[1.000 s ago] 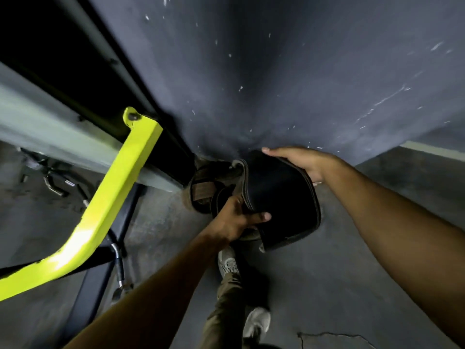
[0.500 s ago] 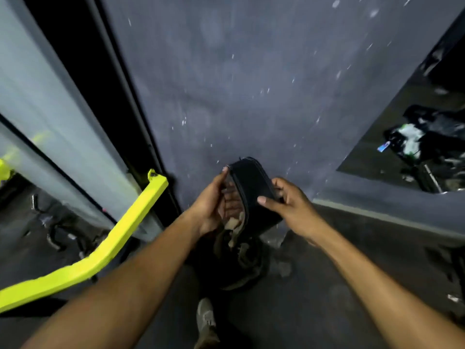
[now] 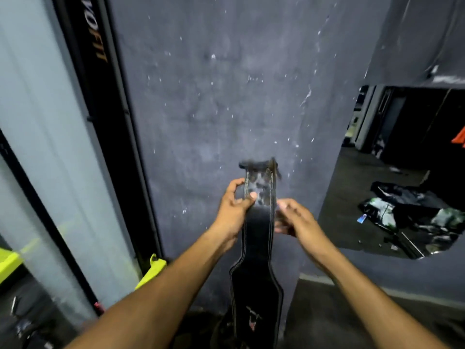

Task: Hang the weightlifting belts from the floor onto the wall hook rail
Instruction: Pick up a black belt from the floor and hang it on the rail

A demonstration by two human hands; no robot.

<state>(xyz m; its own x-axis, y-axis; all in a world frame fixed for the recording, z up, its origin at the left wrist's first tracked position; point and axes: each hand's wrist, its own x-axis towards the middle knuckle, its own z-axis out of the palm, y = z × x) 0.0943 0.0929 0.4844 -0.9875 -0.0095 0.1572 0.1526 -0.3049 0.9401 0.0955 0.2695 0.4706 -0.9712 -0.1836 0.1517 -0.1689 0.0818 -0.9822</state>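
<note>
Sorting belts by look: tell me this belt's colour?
Black belt with pale stitching; head view.

- Black stitched leather weightlifting belt (image 3: 256, 238), earlier bunched low near floor, now raised and hanging straight against grey wall (image 3: 214, 102).
- Left hand (image 3: 232, 210) moved to pinch narrow upper strap.
- Right hand (image 3: 297, 219) now at strap's right edge.

The belt (image 3: 256, 250) top end is motion-blurred; its bottom runs off the lower edge

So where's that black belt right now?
In the head view the black belt hangs upright at centre, in front of the grey wall. The left hand grips its upper end, and the right hand is at its right edge.
</note>
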